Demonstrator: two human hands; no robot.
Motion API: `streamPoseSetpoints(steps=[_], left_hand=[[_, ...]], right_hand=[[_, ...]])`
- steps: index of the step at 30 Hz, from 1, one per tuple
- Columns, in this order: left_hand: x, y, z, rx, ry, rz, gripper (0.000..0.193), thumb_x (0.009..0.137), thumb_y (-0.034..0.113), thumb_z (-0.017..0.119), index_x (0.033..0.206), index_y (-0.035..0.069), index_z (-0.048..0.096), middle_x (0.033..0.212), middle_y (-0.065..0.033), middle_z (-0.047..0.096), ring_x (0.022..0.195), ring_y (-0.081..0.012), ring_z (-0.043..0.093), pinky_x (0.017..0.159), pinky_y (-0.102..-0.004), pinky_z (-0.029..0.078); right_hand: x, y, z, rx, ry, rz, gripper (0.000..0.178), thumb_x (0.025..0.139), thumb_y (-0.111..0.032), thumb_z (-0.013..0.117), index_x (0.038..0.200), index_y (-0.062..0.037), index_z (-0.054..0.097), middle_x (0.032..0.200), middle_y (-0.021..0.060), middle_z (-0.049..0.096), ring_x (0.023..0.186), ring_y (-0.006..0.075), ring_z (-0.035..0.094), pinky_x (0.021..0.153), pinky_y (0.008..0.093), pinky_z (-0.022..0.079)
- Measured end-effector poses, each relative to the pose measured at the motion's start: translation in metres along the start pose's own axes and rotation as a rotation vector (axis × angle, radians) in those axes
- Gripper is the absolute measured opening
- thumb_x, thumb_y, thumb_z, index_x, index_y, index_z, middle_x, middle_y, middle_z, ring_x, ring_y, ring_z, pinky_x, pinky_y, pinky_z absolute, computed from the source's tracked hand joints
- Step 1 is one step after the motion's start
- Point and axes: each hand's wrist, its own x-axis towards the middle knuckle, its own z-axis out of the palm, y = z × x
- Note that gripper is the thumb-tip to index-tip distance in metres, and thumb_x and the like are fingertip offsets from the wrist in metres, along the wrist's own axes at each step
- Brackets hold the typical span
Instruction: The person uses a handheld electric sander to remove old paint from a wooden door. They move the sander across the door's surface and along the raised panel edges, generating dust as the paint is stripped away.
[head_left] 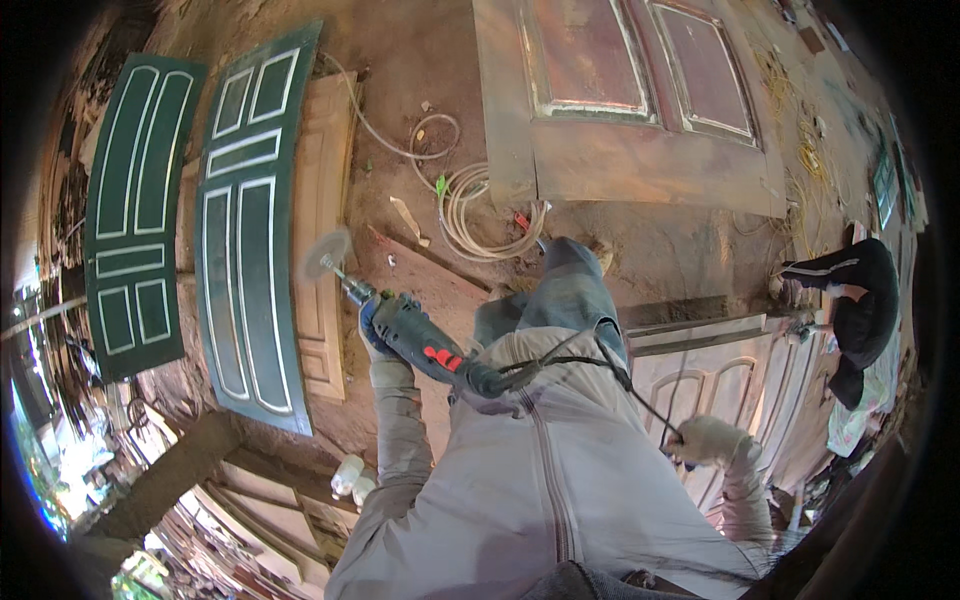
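A dark blue power drill (pixel 418 337) with red marks lies across the front of my body. Its metal shaft points up and to the left and carries a round, pale disc (pixel 326 258), somewhat blurred. My left hand (pixel 374 335), in a glove with a blue front, is closed around the drill near its chuck. From the drill's back end a black power cord (pixel 610 370) loops over to the right. My right hand (pixel 708 441), in a pale glove, has its fingers closed on that cord. Beyond the disc stands a green panelled door (pixel 245 240) with white outlines.
Another green door (pixel 135 215) stands at far left, and a bare wooden door (pixel 325 150) behind the nearer one. A coiled hose (pixel 465 215) lies on the dirt floor. A large brown door (pixel 640 160) is ahead. At right, a person in black (pixel 865 300) crouches by panelled doors (pixel 720 380).
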Motion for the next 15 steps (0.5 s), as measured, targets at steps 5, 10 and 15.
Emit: streamPoseSetpoints(steps=[5, 10, 15], left_hand=[[0.035, 0.026, -0.002, 0.096, -0.066, -0.04, 0.033, 0.088, 0.045, 0.052, 0.089, 0.013, 0.06, 0.078, -0.0115, 0.062, 0.071, -0.0296, 0.059, 0.066, -0.0462, 0.05], [0.106, 0.057, 0.033, 0.069, -0.278, -0.18, 0.032, 0.086, 0.037, 0.058, 0.099, 0.009, 0.062, 0.087, -0.0137, 0.065, 0.079, -0.0336, 0.064, 0.071, -0.0504, 0.054], [0.202, 0.096, 0.108, 0.264, -0.285, -0.326, 0.03, 0.087, 0.037, 0.056, 0.098, 0.01, 0.061, 0.089, -0.0158, 0.065, 0.079, -0.0345, 0.064, 0.072, -0.0496, 0.054]], right_hand=[[0.005, -0.029, 0.023, 0.198, -0.148, -0.162, 0.042, 0.084, -0.047, 0.06, 0.087, -0.007, 0.073, 0.075, 0.0099, 0.07, 0.074, 0.0238, 0.07, 0.07, 0.0365, 0.053], [0.068, -0.055, 0.007, 0.067, 0.09, 0.03, 0.04, 0.082, -0.046, 0.061, 0.091, -0.009, 0.073, 0.081, 0.0107, 0.071, 0.079, 0.0254, 0.07, 0.071, 0.0378, 0.053], [0.197, -0.065, -0.015, -0.259, 0.337, 0.248, 0.038, 0.08, -0.043, 0.062, 0.091, -0.0088, 0.074, 0.089, 0.0116, 0.071, 0.087, 0.029, 0.069, 0.073, 0.0406, 0.054]])
